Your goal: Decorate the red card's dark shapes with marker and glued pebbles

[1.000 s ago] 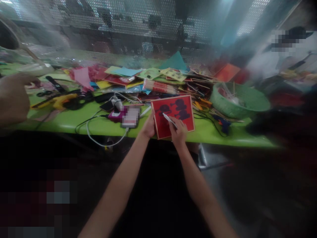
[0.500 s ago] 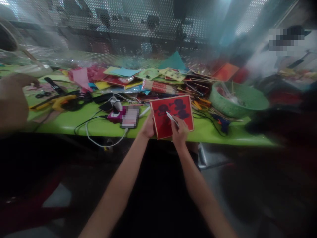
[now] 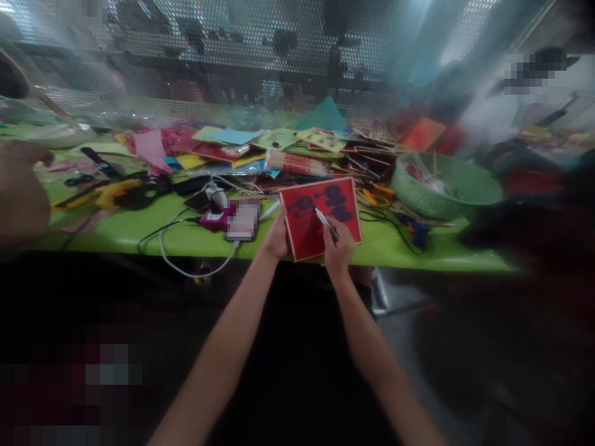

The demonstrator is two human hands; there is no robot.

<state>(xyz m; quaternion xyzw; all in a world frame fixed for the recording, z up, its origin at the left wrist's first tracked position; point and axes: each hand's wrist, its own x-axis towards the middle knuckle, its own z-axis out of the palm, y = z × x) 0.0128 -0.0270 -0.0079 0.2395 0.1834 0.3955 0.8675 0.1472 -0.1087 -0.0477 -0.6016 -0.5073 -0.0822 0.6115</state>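
One red board (image 3: 304, 234) is sitting tilted at the green table's (image 3: 395, 257) near edge. The left hand (image 3: 277, 238) is clasping its left side, fingers partly hidden; the right hand (image 3: 339, 246) is pinching one white pen (image 3: 321, 217), closed around it, near dark shapes too blurred for counting. Wet ink could be smearing if that hand brushes it! One phone (image 3: 242, 222) is lying left, one green bowl (image 3: 469, 186) is standing right.
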